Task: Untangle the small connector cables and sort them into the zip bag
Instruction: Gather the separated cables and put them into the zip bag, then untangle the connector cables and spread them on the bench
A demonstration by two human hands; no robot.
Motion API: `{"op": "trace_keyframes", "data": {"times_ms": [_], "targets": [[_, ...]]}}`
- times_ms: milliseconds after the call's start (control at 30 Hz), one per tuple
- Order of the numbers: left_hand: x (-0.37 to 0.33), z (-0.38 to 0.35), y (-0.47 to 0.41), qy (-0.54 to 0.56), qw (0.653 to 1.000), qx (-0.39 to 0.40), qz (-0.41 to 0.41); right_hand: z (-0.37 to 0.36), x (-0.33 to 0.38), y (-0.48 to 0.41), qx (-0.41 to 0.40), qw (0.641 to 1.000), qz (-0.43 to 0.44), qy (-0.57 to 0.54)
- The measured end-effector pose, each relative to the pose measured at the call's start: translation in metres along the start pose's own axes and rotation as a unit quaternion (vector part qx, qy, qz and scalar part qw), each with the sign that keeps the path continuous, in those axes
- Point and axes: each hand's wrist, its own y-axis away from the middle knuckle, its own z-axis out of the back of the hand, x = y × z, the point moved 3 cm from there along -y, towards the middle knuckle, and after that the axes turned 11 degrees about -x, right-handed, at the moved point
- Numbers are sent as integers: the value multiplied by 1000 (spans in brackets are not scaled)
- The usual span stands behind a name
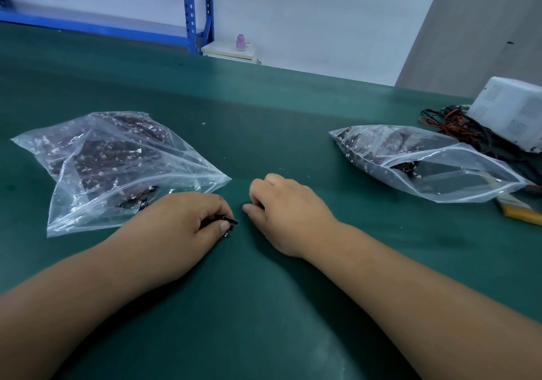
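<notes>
Green bench mat [264, 306], lower centre: left hand [181, 224] pinches a black connector cable [230, 220]. Right hand [287, 212] curled just beside; grip undeterminable. Left-frame zip bag [117, 168] and right-frame zip bag [425, 162] flank them.

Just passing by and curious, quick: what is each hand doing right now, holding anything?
Left hand: pinches a small dark connector cable.
Right hand: fingers curled, nothing visible in it.

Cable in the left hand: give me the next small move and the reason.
Probably bring the right hand in to pinch the free end of the cable: the left hand pinches it with the tip poking out toward the right hand, whose curled fingers show nothing held.
</notes>
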Motion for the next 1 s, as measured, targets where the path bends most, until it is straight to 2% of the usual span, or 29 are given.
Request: {"op": "trace_keyframes", "data": {"times_ms": [167, 367, 433, 500, 567, 667, 700, 733, 767, 800, 833, 867, 900, 1000], "targets": [[0, 1, 0, 4, 1000, 8, -1, 3, 3, 7, -37, 998, -13, 44], [-1, 2, -1, 1, 1000, 10, -5, 9, 4, 10, -57, 997, -42, 36], [-1, 1, -1, 0, 1000, 13, -8, 15, -1, 13, -76, 994, -76, 6], [-1, 1, -1, -1, 1000, 15, -10, 25, -11, 15, -105, 978, -157, -87], [0, 1, -1, -3, 1000, 14, -13, 42, -22, 19, -146, 927, -263, -225], [0, 0, -1, -3, 1000, 13, -20, 62, -31, 33, -161, 792, -403, -428], [1, -1, -1, -3, 1000, 12, -22, 71, -31, 39, -154, 750, -426, -481], [1, -1, -1, -4, 1000, 11, -24, 83, -32, 46, -148, 733, -430, -506], [2, -1, -1, -3, 1000, 9, -26, 98, -36, 54, -158, 756, -413, -483], [2, -1, -1, -4, 1000, 8, -27, 117, -41, 61, -178, 814, -381, -401], [3, -2, -1, -5, 1000, 6, -27, 137, -47, 69, -192, 883, -335, -269], [3, -2, -1, -7, 1000, 4, -27, 152, -56, 74, -192, 933, -279, -123], [3, -2, 0, -11, 1000, 2, -27, 164, -68, 78, -180, 952, -246, -5], [3, -2, 0, -20, 1000, -3, -24, 176, -105, 73, -78, 953, -281, 80]]}}
